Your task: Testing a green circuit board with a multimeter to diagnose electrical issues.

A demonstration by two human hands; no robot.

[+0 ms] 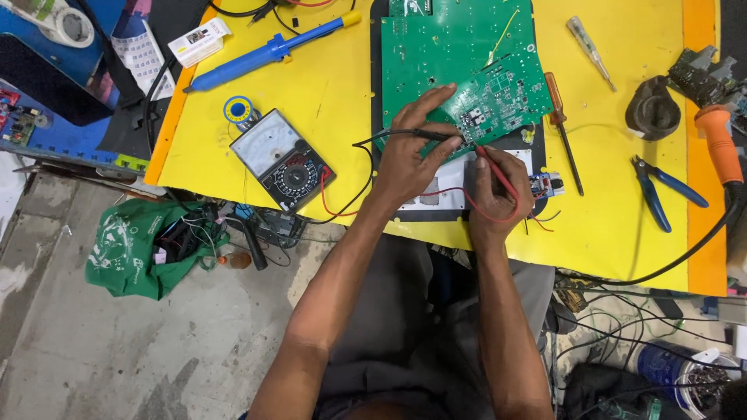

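Pinched in your left hand (408, 159) is the black probe (428, 134), fingers closed round it; your right hand (494, 187) is closed the same way on the red probe (498, 173). Both tips meet the small green circuit board (498, 97) just above your knuckles, so probing looks under way. To the left of your grip, the analog multimeter (284, 159) lies face up with its leads running to you; what its needle shows is too small to tell. Just right of your right hand lies a screwdriver (562, 128), with blue pliers (657, 187) farther out. The yellow mat (327, 85) ends just below your wrists; open room lies left, toward the meter.
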